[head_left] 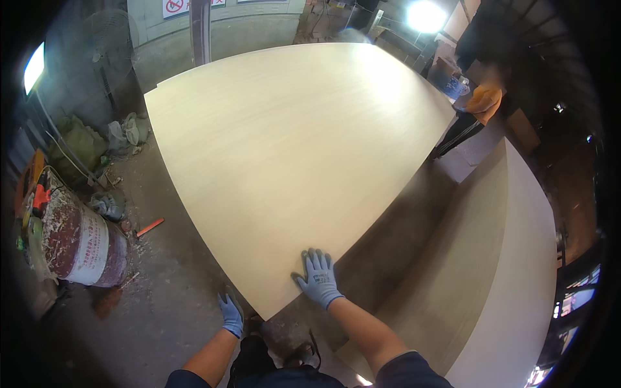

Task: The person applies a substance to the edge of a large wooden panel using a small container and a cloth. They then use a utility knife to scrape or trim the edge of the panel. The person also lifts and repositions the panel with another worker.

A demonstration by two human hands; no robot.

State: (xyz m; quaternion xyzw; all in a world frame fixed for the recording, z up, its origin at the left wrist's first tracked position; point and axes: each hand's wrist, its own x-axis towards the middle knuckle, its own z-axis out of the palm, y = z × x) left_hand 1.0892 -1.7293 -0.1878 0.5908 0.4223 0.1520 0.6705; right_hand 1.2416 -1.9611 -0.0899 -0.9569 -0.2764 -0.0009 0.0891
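Observation:
A large pale wooden sheet (291,149) fills the middle of the view, with a corner pointing toward me. My right hand (317,278), in a light blue glove with grey fingertips, lies flat on its top near that corner, fingers spread. My left hand (230,313), in a matching glove, is open beside the sheet's lower left edge, fingers stretched out; whether it touches the edge, I cannot tell.
Another stack of sheets (511,258) stands at the right. A person in orange (484,103) is by the far right corner. On the left are a cluttered maroon drum (113,258), sacks (81,145) and a red bar (151,227) on the floor (149,297).

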